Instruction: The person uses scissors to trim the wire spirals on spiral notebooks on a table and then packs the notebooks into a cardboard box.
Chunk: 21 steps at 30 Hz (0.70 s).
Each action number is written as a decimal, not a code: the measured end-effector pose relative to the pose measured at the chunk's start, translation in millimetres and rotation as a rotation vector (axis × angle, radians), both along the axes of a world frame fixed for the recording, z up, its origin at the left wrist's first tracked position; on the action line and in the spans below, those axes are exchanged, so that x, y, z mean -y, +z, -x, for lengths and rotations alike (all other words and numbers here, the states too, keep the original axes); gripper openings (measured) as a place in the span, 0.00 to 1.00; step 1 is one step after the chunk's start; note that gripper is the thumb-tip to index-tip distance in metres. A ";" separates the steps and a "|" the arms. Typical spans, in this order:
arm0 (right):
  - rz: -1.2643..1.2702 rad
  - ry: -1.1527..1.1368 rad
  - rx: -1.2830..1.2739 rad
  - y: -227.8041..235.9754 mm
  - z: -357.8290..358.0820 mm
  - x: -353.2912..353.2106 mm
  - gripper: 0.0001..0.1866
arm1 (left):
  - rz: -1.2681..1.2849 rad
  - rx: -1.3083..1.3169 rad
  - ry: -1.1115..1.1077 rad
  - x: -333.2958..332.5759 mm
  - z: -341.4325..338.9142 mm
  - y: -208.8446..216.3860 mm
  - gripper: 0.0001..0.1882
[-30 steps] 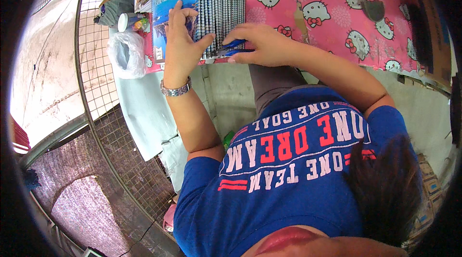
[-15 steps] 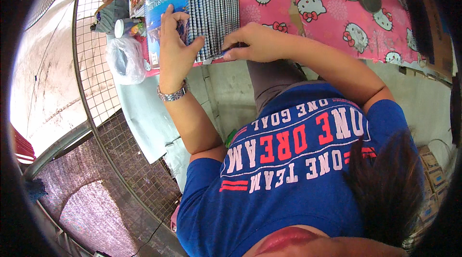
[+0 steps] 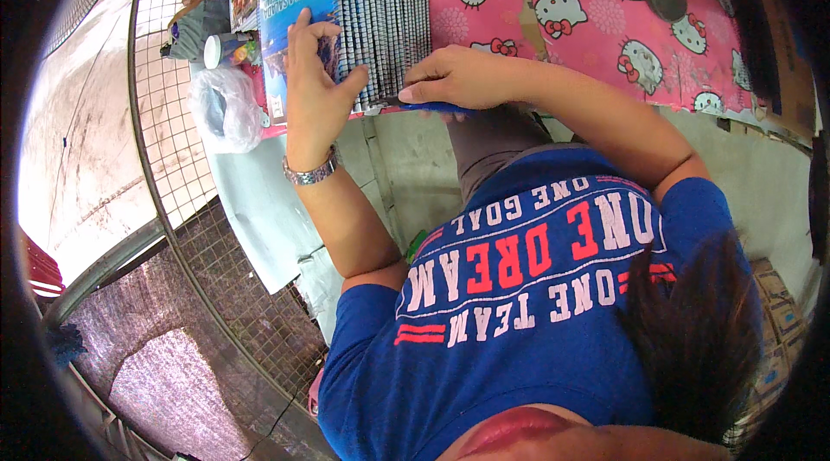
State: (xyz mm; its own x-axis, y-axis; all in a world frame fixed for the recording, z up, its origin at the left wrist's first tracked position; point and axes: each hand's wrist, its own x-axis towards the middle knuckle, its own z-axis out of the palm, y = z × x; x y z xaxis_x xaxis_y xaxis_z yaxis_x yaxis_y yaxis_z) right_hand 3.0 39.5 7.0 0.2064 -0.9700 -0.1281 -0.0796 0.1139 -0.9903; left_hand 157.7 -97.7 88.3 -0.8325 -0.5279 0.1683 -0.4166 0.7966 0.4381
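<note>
A stack of spiral notebooks [image 3: 296, 29] with a blue seaside cover on top sits at the table's near edge, its rows of wire binding [image 3: 380, 33] facing right. My left hand [image 3: 313, 81] lies over the top cover, fingers stretched out and thumb apart, near the binding. My right hand [image 3: 462, 76] is closed around a blue-handled tool [image 3: 437, 106]. The tool's dark, narrow tip points left, at the near end of the wire bindings. My palm and fingers hide part of the tool, so its exact kind cannot be made out.
A pink patterned cloth [image 3: 588, 20] covers the table, with a dark grey rounded piece [image 3: 664, 3] at the right. Left of the notebooks are a clear plastic bag [image 3: 225, 111] and a white-capped jar [image 3: 213, 51]. A wire-mesh panel [image 3: 173, 89] stands along the left.
My right hand has shifted slightly right and turned, and more of the blue handle now shows beneath it. My left hand has stayed on the notebook cover.
</note>
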 end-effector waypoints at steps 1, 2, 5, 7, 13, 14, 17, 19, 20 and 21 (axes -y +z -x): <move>-0.097 0.026 0.050 7.0 -0.1 -1.7 0.21 | 0.006 0.005 0.004 -0.3 -1.0 -0.4 0.29; -0.191 0.047 0.097 11.2 0.5 -2.4 0.21 | 0.014 0.008 0.002 0.2 -0.6 -0.1 0.29; 0.647 -0.287 -0.261 -20.9 -5.4 0.5 0.19 | -0.001 0.006 0.010 -1.7 1.5 2.2 0.30; 0.657 -0.267 -0.306 -28.9 -2.6 3.2 0.19 | -0.009 0.001 0.012 -1.9 2.0 1.8 0.30; 0.031 0.030 -0.067 1.4 1.0 1.1 0.17 | -0.002 -0.006 0.003 0.6 -2.0 -1.2 0.29; -0.172 0.116 0.033 10.3 4.3 0.1 0.17 | -0.001 -0.006 -0.002 0.4 -0.5 -0.6 0.29; 0.323 -0.140 -0.183 -21.3 -3.9 0.5 0.18 | -0.010 -0.009 -0.008 0.5 2.1 0.2 0.29; 0.537 -0.263 -0.248 -32.6 -2.3 0.5 0.18 | -0.029 -0.014 -0.001 0.6 1.8 0.8 0.29; 0.642 -0.323 -0.279 -33.9 -1.9 0.3 0.19 | -0.045 -0.016 0.005 0.2 1.3 0.8 0.28; 0.674 -0.338 -0.322 -35.1 -2.2 1.2 0.19 | -0.060 -0.019 0.011 0.1 0.9 0.7 0.28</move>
State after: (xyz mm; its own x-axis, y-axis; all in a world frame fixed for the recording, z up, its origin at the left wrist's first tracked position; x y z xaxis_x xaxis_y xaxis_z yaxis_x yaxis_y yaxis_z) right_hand 5.2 38.3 -28.1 -0.0578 -0.8630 0.5019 -0.4396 -0.4293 -0.7889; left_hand 156.8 -97.8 89.0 -0.8236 -0.5465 0.1518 -0.4162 0.7642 0.4927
